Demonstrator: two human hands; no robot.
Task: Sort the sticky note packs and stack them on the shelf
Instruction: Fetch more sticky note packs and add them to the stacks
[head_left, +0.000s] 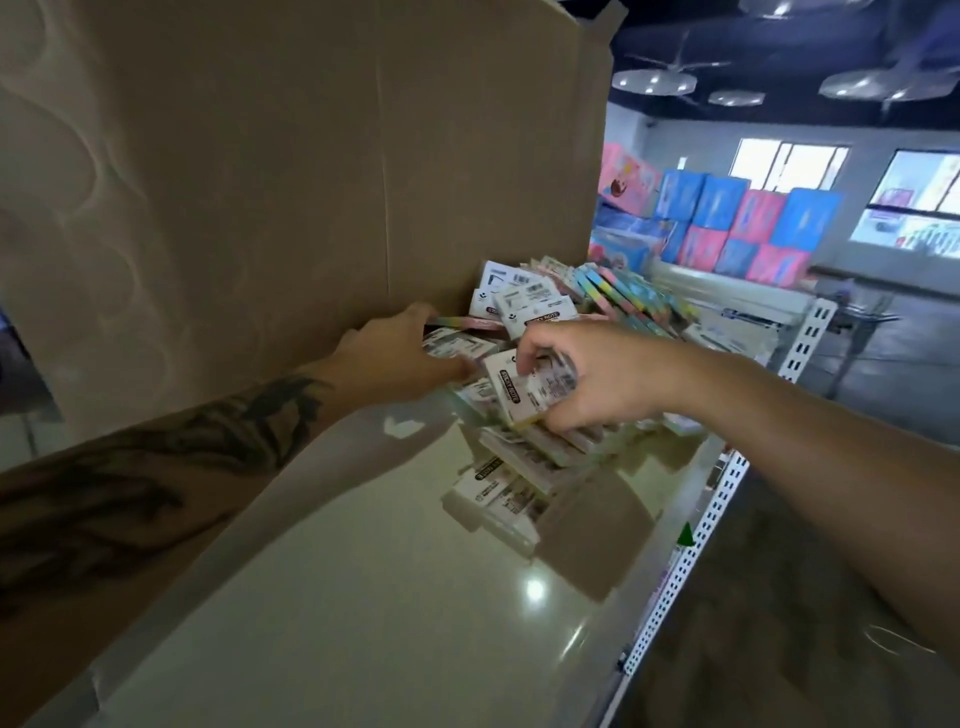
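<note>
Right hand pinches a sticky note pack; left hand lies flat on packs.

Right hand pinches sticky note pack; left hand on pile.

Shelf glossy, smooth; back panel matt cardboard; sticky note packs shiny film-wrapped paper.

Pack in right hand: black band reads "STICKY NOTE"; barcode label beside it, digits illegible. Upright pack at rear of pile: same "STICKY NOTE" band, barcode above, unreadable. Other pack labels too blurred to read.
</note>
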